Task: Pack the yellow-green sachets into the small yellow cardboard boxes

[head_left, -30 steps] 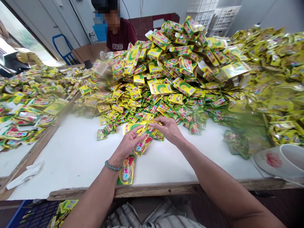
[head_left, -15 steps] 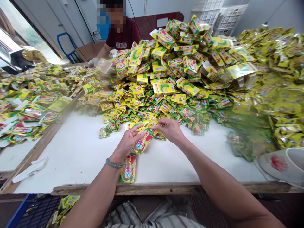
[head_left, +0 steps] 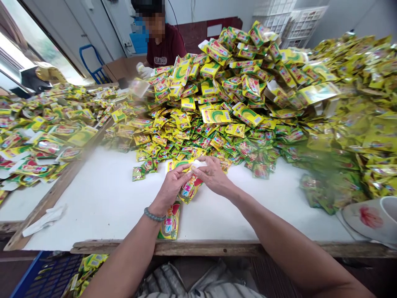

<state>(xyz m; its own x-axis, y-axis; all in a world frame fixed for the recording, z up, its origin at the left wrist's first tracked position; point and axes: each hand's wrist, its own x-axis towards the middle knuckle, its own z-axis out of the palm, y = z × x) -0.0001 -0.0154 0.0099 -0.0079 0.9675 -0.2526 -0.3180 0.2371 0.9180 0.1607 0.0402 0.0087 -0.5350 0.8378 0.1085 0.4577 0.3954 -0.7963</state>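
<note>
Both of my hands meet at one small printed candy box, yellow and green with a watermelon picture and colourful letters. My left hand grips its left side near the upper end, thumb on top. My right hand is closed at the box's upper end, its fingers pinching a white flap. What is inside the box is hidden. A second candy box lies face up by the table edge, partly under my left wrist. Another yellow box lies just beyond my fingers. Small candy sachets are heaped behind it.
A tall pile of boxes rises behind the sachets, and more sachets are heaped at right. A wooden strip separates boxes at left. A flowered white container stands front right. A blue crate sits below. A co-worker is opposite.
My right hand has moved in over the box's upper end, and a white flap now shows between my fingers. The co-worker's gloved hand has come up. The view has shifted slightly.
</note>
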